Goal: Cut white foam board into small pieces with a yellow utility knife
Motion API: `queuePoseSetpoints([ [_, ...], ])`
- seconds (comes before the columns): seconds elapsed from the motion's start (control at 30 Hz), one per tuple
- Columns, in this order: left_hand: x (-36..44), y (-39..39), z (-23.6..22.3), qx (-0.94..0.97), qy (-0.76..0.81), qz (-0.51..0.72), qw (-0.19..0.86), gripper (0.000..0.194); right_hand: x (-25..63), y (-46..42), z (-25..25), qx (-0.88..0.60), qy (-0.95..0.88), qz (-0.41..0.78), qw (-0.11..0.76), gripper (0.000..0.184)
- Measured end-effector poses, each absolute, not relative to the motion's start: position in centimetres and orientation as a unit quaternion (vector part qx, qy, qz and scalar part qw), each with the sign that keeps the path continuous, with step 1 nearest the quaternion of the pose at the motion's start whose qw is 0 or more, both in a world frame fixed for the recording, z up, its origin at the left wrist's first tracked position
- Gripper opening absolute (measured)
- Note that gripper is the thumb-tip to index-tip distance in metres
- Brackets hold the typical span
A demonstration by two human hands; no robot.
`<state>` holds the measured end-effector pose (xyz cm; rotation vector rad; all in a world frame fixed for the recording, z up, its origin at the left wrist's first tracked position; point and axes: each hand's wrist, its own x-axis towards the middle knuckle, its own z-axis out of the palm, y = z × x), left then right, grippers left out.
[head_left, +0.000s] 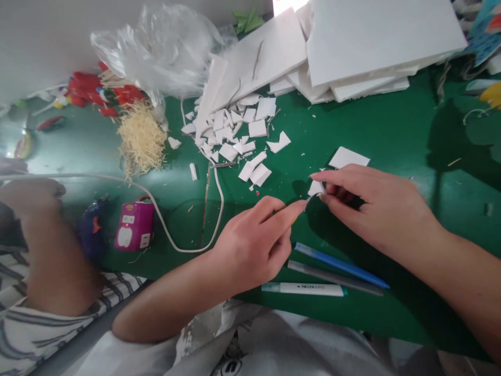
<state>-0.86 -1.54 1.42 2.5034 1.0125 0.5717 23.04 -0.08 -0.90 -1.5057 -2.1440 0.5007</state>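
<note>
In the head view, my left hand (254,240) is closed around a thin tool with a narrow grey, blade-like tip (308,200). Its handle is mostly hidden in my fist. My right hand (376,203) pinches a small white piece of foam board (315,188) between thumb and fingers. The tool's tip meets the lower edge of that piece, or lies very close to it. Just beyond my right fingers, a flat white foam-board piece (348,156) rests on the green table (391,125).
Small white offcuts (227,136) are heaped beyond my hands, before stacked white boards (376,42). A blue pen (340,263), a grey pen (332,278) and a white marker (309,289) lie near me. Leftward are a cable (168,235), a magenta box (134,225) and another person's arm (58,250).
</note>
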Motion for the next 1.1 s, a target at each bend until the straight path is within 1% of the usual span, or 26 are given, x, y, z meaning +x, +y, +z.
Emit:
queuePoseSetpoints([
  [0.17,-0.67,-1.60,1.32,0.890,0.357,0.208,0.192,0.035,22.98,-0.29,-0.92,-0.546,-0.786,0.169,0.236,0.033],
  [1.1,-0.58,-1.35,1.09,0.887,0.354,0.208,0.212,0.036,23.10,-0.14,-1.07,-0.525,-0.795,0.175,0.248,0.034],
])
